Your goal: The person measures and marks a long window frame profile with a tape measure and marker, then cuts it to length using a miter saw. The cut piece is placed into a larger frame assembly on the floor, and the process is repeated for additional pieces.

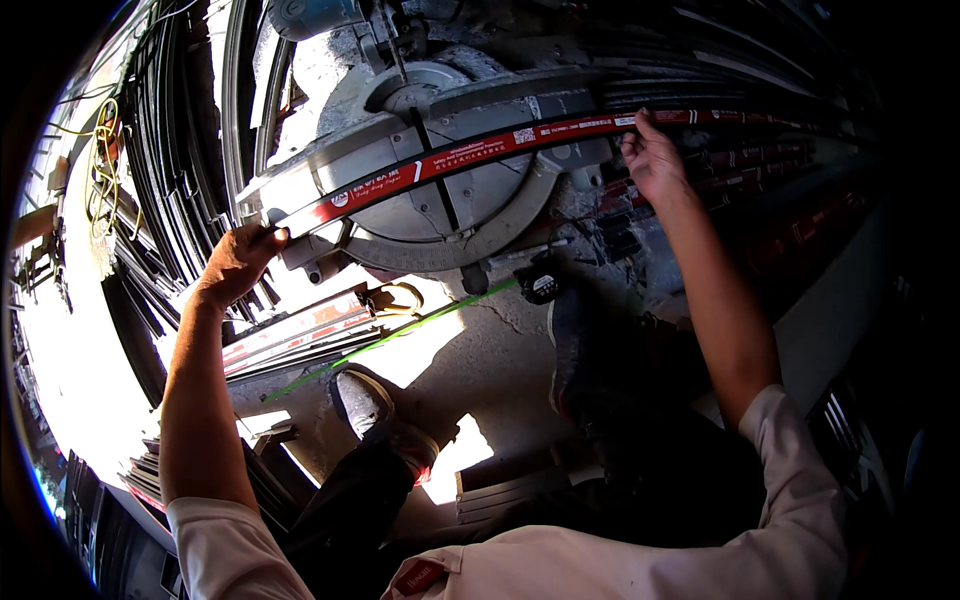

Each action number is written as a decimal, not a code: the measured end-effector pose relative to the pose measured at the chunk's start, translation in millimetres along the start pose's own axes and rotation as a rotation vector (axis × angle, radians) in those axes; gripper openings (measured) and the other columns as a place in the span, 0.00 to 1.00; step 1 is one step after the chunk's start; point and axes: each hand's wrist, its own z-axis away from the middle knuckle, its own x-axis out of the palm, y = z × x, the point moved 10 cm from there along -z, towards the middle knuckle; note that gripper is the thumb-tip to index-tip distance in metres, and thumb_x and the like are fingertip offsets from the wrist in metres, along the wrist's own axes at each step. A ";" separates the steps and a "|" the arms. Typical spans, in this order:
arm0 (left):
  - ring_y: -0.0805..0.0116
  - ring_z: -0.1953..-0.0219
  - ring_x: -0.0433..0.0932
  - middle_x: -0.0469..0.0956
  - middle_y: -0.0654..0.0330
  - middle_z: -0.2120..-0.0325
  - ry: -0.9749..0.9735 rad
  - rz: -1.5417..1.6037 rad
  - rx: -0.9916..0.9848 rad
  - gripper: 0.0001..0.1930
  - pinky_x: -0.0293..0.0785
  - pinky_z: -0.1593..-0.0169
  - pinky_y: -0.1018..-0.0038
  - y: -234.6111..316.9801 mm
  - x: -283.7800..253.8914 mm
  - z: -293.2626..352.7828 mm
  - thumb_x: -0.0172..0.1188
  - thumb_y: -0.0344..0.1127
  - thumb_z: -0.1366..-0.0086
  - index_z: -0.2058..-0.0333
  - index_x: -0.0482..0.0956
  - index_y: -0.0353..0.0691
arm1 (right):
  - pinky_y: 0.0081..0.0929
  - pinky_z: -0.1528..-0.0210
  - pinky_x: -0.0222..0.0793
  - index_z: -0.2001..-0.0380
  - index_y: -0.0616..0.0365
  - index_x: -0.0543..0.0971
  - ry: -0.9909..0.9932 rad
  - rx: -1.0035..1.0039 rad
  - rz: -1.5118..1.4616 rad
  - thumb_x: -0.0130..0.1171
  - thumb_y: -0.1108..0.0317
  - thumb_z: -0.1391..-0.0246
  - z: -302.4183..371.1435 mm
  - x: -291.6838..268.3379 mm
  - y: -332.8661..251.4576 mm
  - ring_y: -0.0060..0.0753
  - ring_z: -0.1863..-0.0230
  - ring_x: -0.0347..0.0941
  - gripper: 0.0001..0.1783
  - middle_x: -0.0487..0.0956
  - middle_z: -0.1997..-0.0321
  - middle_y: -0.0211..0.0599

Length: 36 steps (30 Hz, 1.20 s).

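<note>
A long, narrow metal profile with red printed film along it lies across the round base of a mitre saw. My left hand is closed on its left end, fingers curled and thumb on top, by the base's left front. Farther right, my right hand pinches the profile between thumb and fingers, just past the saw's right side. The profile runs on past it into shadow, where its far end is hard to make out. The saw's motor housing stands at the back, partly cut off.
Bundles of dark profiles lie at the left, with a yellow cord beside them. More red-filmed profiles rest on the floor. A green strip runs to a black tool near my shoes.
</note>
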 end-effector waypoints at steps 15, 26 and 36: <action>0.75 0.77 0.75 0.76 0.63 0.79 0.084 0.001 -0.043 0.31 0.75 0.69 0.71 -20.3 -15.6 -29.2 0.62 0.61 0.26 0.60 0.83 0.30 | 0.22 0.63 0.75 0.56 0.43 0.85 0.009 -0.017 0.036 0.73 0.65 0.37 -22.8 16.1 -10.9 0.22 0.65 0.75 0.08 0.80 0.62 0.20; 0.75 0.80 0.75 0.75 0.64 0.80 0.044 0.163 -0.094 0.31 0.73 0.76 0.73 -21.8 -17.5 -35.7 0.66 0.62 0.29 0.60 0.85 0.30 | 0.23 0.63 0.75 0.58 0.44 0.85 0.003 -0.025 0.038 0.73 0.67 0.38 -34.2 22.9 -16.7 0.23 0.66 0.75 0.08 0.80 0.62 0.22; 0.77 0.73 0.68 0.74 0.67 0.78 0.046 0.048 -0.096 0.29 0.67 0.67 0.72 -16.7 -21.1 -37.6 0.65 0.61 0.28 0.62 0.84 0.33 | 0.24 0.61 0.76 0.58 0.44 0.84 -0.006 -0.004 0.031 0.74 0.65 0.38 -33.0 22.1 -18.4 0.24 0.64 0.75 0.08 0.80 0.62 0.23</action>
